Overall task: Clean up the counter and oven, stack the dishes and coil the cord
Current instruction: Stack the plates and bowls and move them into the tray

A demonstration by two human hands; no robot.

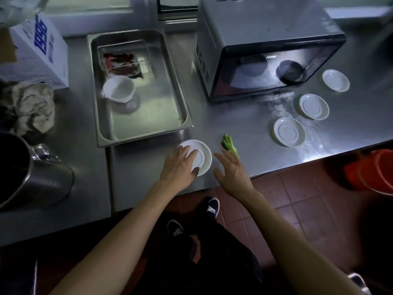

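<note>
My left hand (180, 165) lies on a white saucer (203, 155) near the front edge of the steel counter (244, 128), fingers spread over its left half and thumb at its near rim. My right hand (230, 169) hovers beside it with straight fingers, its fingertips at a green vegetable stalk (229, 143). Three more white saucers (289, 132) (314, 106) (336, 80) lie in a diagonal row right of the oven (265, 45), whose dark glass door is closed. No cord is visible.
A steel tray (170, 81) left of the oven holds a white bowl (119, 88), a wire rack and red scraps. A crumpled rag (27, 107), a cardboard box (38, 50) and a metal pot (32, 177) stand at left. An orange bucket (372, 171) sits on the floor.
</note>
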